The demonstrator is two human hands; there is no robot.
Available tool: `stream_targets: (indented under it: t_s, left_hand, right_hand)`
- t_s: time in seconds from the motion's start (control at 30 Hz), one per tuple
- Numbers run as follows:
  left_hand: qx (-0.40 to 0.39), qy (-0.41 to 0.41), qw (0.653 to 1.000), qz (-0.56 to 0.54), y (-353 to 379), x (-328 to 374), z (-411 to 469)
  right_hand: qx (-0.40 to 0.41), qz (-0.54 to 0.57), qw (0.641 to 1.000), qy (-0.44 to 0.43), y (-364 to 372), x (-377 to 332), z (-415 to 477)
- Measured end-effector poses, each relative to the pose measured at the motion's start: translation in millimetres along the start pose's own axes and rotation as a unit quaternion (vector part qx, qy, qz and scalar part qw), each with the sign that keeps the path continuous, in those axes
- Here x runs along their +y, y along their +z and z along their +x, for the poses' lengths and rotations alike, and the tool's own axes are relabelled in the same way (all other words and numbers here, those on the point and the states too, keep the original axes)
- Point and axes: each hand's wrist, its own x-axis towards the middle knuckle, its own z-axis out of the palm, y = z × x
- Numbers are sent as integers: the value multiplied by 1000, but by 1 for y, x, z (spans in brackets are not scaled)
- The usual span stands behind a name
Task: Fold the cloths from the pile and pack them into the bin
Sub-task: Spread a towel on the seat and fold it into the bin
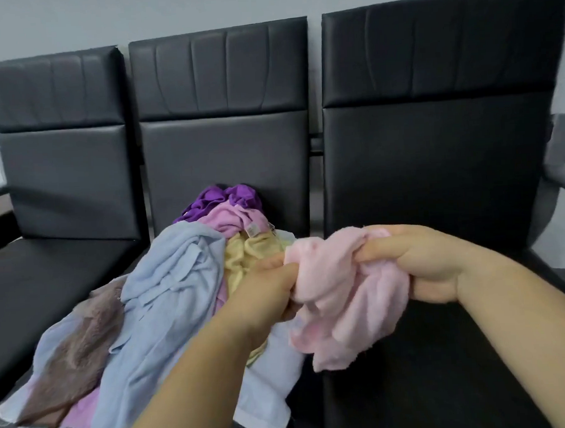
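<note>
One pink cloth point(344, 295), gripped by left hand point(268, 291) and right hand point(432, 265).

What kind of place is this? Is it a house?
Probably a waiting room or office, though I can't be sure. A row of three black padded leather-look chairs stands against a plain pale wall, and a pile of coloured cloths sits on the middle seat.
</note>
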Motion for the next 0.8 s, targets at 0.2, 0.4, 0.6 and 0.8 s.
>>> stream_targets:
  t_s: [0.2,0.4,0.6,0.8]
  left_hand:
    - [-150,-83,982,-80,67,2,2]
    - [-91,-25,979,180,112,-41,11]
    - [-227,38,864,447,141,-78,2]
    - [-216,90,794,561,156,-102,11]
  right_hand:
    - [75,259,963,23,-64,38,-39]
    - [315,86,942,81,-102,102,-61]
    - [208,-364,899,127,-109,134,-78]
    - [62,-492,856,145,-86,162,-69]
